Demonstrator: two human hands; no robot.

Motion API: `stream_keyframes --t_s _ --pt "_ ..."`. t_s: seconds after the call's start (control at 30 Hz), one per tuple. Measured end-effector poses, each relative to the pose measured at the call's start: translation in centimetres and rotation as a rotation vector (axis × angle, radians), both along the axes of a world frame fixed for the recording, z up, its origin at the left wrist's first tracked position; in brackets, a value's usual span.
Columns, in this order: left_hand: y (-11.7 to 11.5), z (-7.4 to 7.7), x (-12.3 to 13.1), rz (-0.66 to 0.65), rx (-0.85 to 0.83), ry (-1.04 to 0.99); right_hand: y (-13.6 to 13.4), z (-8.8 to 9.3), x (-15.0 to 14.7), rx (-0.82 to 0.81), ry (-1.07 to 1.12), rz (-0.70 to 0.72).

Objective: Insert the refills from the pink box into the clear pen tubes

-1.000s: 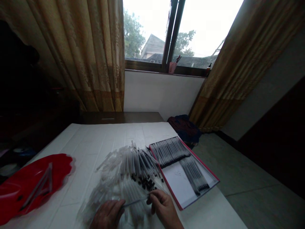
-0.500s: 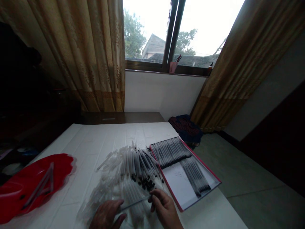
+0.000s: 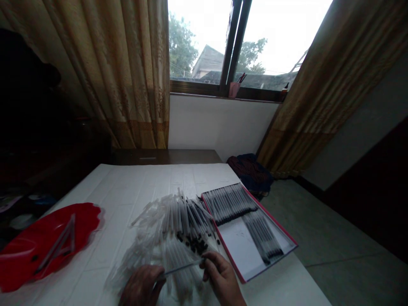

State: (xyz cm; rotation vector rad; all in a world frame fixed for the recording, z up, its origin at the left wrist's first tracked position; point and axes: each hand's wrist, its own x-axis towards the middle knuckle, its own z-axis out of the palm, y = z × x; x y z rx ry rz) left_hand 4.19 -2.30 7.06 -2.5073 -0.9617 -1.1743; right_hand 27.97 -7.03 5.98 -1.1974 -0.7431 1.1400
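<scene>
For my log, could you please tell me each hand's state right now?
Left hand: closed on one end of a thin pen.
Right hand: pinching its other end.

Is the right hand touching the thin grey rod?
Touching. The head view shows the right hand pinching one end of the thin grey rod.

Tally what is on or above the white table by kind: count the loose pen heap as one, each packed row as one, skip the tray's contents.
Red tray: 1
Pink-edged box: 1
Loose pen heap: 1
Packed pen rows in box: 2
Single pen in left hand and right hand: 1
Total: 6
</scene>
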Motion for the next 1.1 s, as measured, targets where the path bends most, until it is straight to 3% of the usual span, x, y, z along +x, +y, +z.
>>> stream_keyframes --t_s 0.23,0.47,0.73,1.1 --pt "0.1 0.6 0.1 0.022 -0.02 0.051 -0.1 0.6 0.0 -0.011 0.021 -0.003" --pt "-0.1 1.2 0.3 0.001 -0.019 0.06 -0.1 -0.7 0.4 -0.012 0.066 0.023" --pt "-0.1 0.3 0.3 0.006 -0.013 -0.007 0.0 -2.1 0.5 -0.008 0.036 0.01" --pt "-0.1 0.7 0.1 0.016 0.007 0.034 0.0 -1.6 -0.3 -0.006 0.084 -0.076"
